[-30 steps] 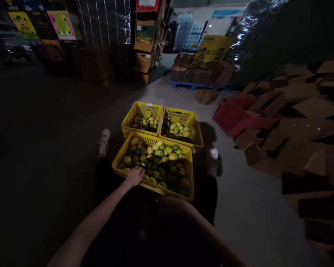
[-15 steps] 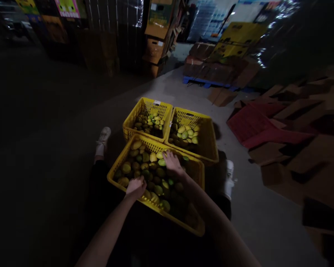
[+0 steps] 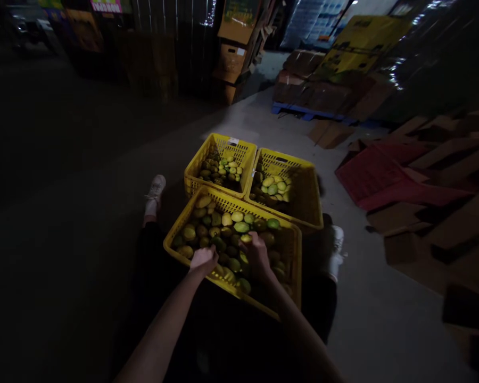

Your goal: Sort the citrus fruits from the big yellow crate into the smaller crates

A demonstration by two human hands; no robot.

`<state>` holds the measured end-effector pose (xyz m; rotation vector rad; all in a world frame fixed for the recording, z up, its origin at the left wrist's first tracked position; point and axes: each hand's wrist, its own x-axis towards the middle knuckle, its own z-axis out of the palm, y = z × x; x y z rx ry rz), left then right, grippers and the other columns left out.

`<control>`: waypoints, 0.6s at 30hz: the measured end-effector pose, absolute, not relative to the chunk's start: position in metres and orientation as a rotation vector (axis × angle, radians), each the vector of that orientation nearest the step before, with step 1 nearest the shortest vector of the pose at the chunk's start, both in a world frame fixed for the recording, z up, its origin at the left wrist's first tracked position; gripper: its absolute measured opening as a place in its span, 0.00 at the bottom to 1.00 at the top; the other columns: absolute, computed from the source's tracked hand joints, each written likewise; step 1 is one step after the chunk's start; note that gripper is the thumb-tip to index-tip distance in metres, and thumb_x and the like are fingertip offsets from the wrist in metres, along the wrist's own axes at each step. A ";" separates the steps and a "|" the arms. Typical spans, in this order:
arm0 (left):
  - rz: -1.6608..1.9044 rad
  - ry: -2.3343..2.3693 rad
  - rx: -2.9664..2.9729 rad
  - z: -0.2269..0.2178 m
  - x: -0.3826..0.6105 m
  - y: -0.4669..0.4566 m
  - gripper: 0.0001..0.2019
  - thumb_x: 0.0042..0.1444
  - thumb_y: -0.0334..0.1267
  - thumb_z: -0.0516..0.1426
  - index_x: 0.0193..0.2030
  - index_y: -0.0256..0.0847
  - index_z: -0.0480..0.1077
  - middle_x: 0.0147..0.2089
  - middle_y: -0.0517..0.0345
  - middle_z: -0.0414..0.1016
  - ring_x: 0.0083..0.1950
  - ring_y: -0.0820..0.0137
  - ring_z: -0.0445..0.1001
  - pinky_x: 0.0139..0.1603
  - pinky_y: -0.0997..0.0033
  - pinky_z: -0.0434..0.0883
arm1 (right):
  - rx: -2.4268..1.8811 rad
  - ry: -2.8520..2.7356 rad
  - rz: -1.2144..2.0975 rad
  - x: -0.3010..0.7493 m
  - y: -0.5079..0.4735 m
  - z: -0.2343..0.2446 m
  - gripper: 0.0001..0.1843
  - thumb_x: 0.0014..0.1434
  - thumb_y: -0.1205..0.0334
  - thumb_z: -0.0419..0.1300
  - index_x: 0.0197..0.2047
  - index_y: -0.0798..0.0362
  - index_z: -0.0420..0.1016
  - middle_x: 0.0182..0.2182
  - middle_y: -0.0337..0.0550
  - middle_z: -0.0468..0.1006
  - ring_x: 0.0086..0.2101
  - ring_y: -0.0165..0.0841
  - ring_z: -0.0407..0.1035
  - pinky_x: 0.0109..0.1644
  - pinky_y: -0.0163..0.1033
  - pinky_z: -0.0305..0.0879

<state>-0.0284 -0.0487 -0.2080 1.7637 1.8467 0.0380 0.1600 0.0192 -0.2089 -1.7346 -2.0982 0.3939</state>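
A yellow plastic crate [image 3: 171, 250] of green and yellow lemons stands in front of me. Over its near left side my left hand [image 3: 204, 260] is closed, knuckles up; whatever its fingers hold is hidden. A dark green lemon [image 3: 219, 244] lies by those fingertips. Nearer the crate's middle, the fingers of my right hand [image 3: 258, 255] curl at a yellow lemon [image 3: 246, 238] and seem to grip it. Behind them rest a light green lemon [image 3: 241, 227] and a greener one [image 3: 273, 223].
Two more yellow crates touch the far side: the left crate [image 3: 191, 178] and the right crate [image 3: 309, 205], both with lemons. My shoes flank the crates. Flattened cardboard [image 3: 407, 218] and a red crate [image 3: 367, 175] lie to the right. A blue pallet [image 3: 303, 113] bears boxes behind.
My right hand has drawn back toward me from the far lemons, and its spread fingers have curled. The left hand stays closed in nearly the same spot. The camera view has shifted slightly.
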 end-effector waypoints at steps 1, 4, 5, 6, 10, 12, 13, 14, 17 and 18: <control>0.030 1.855 1.764 -0.208 -0.029 -0.048 0.13 0.62 0.40 0.45 0.45 0.41 0.68 0.41 0.48 0.77 0.43 0.62 0.76 0.43 0.66 0.67 | -1.759 -2.059 0.406 0.163 -0.004 -0.214 0.15 0.58 0.57 0.50 0.44 0.57 0.66 0.33 0.49 0.74 0.34 0.40 0.69 0.39 0.42 0.64; 0.009 1.878 1.764 -0.208 -0.032 -0.047 0.14 0.62 0.40 0.45 0.47 0.41 0.68 0.43 0.48 0.77 0.44 0.62 0.76 0.44 0.66 0.67 | -1.831 -1.964 0.440 0.164 -0.060 -0.229 0.13 0.60 0.57 0.46 0.39 0.55 0.66 0.29 0.47 0.74 0.29 0.38 0.69 0.33 0.39 0.63; 0.002 1.887 1.760 -0.209 -0.032 -0.046 0.14 0.62 0.40 0.45 0.47 0.41 0.68 0.43 0.47 0.77 0.45 0.62 0.76 0.44 0.66 0.67 | -1.849 -1.946 0.449 0.162 -0.072 -0.233 0.13 0.60 0.57 0.46 0.38 0.54 0.67 0.29 0.47 0.73 0.29 0.37 0.69 0.33 0.39 0.62; -0.007 1.894 1.752 -0.209 -0.033 -0.046 0.15 0.61 0.39 0.45 0.47 0.40 0.69 0.43 0.46 0.77 0.45 0.62 0.75 0.45 0.66 0.67 | -1.863 -1.936 0.457 0.160 -0.081 -0.235 0.12 0.60 0.58 0.46 0.38 0.54 0.67 0.29 0.47 0.73 0.30 0.37 0.69 0.33 0.39 0.62; -0.037 1.919 1.697 -0.213 -0.037 -0.043 0.15 0.60 0.40 0.47 0.44 0.38 0.71 0.43 0.44 0.76 0.46 0.61 0.75 0.44 0.66 0.68 | -1.893 -1.948 0.497 0.152 -0.092 -0.237 0.10 0.59 0.59 0.50 0.40 0.54 0.68 0.32 0.48 0.74 0.33 0.37 0.69 0.36 0.38 0.61; -0.035 1.945 1.668 -0.215 -0.039 -0.038 0.15 0.60 0.41 0.47 0.44 0.38 0.71 0.44 0.45 0.76 0.46 0.62 0.75 0.45 0.67 0.68 | -1.920 -1.943 0.509 0.148 -0.092 -0.235 0.11 0.60 0.60 0.49 0.42 0.55 0.67 0.34 0.49 0.74 0.34 0.38 0.68 0.37 0.39 0.61; -0.027 1.966 1.657 -0.215 -0.040 -0.033 0.15 0.60 0.41 0.47 0.45 0.38 0.71 0.46 0.45 0.75 0.47 0.62 0.74 0.45 0.68 0.68 | -1.935 -1.939 0.511 0.147 -0.091 -0.233 0.12 0.60 0.60 0.48 0.43 0.55 0.67 0.35 0.50 0.74 0.34 0.38 0.68 0.37 0.39 0.61; -0.015 1.989 1.651 -0.215 -0.041 -0.027 0.16 0.60 0.40 0.47 0.47 0.37 0.70 0.48 0.45 0.74 0.49 0.63 0.73 0.47 0.69 0.67 | -1.948 -1.936 0.514 0.146 -0.091 -0.232 0.12 0.61 0.60 0.48 0.43 0.56 0.67 0.35 0.50 0.73 0.35 0.38 0.68 0.37 0.39 0.61; 0.018 2.042 1.649 -0.216 -0.039 -0.001 0.18 0.61 0.40 0.46 0.53 0.36 0.66 0.54 0.44 0.69 0.54 0.64 0.69 0.51 0.71 0.64 | -1.978 -1.939 0.527 0.142 -0.091 -0.226 0.12 0.61 0.60 0.48 0.43 0.56 0.67 0.36 0.51 0.73 0.37 0.39 0.68 0.38 0.38 0.60; 0.016 2.045 1.647 -0.217 -0.038 0.009 0.18 0.61 0.41 0.47 0.54 0.36 0.65 0.55 0.44 0.69 0.55 0.64 0.68 0.52 0.71 0.64 | -1.987 -1.942 0.533 0.141 -0.092 -0.224 0.12 0.61 0.60 0.48 0.42 0.56 0.68 0.36 0.50 0.73 0.37 0.38 0.68 0.38 0.38 0.60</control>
